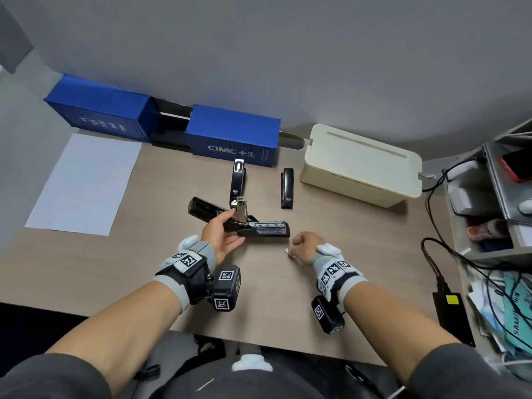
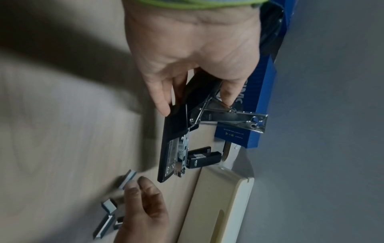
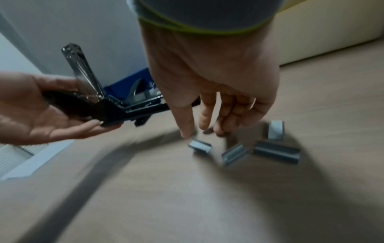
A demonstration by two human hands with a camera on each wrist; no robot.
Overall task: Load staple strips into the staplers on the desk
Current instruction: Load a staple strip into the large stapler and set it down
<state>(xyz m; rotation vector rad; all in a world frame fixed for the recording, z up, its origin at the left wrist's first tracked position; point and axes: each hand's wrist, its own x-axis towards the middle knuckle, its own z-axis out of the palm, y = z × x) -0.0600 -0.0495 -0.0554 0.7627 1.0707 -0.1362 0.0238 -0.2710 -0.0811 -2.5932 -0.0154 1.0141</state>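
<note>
The light wooden desk (image 1: 172, 269) carries everything, so places here are given from the opened black stapler (image 1: 260, 230) near its middle. Behind that stapler stand a cream plastic cable box (image 1: 359, 168) to the right and 2 blue container-shaped boxes (image 1: 233, 133) against the wall; a white paper sheet (image 1: 83, 182) lies far to its left. 2 more black staplers lie between the opened one and the boxes: 1 with its top swung open (image 1: 237, 180), 1 closed (image 1: 287, 187).

The left hand (image 1: 223, 240) grips the opened stapler at its hinge end, thumb above and fingers below, tilting it so the bare metal staple channel (image 1: 267, 225) points right. Its body looks rigid and fairly heavy, and the hinge end seems the steadiest hold, clear of the sprung pusher.

Just right of the stapler's front tip, 4 short silver staple strips (image 3: 276, 152) lie loose on the desk. The right hand (image 3: 209, 92) hovers over them, fingers relaxed and apart, the index tip just above the smallest piece (image 3: 199, 145); it holds nothing. These strips are likely light, slick and brittle, snapping if bent, so a pinch across the 2 long sides, lifting level, would probably suit.
</note>
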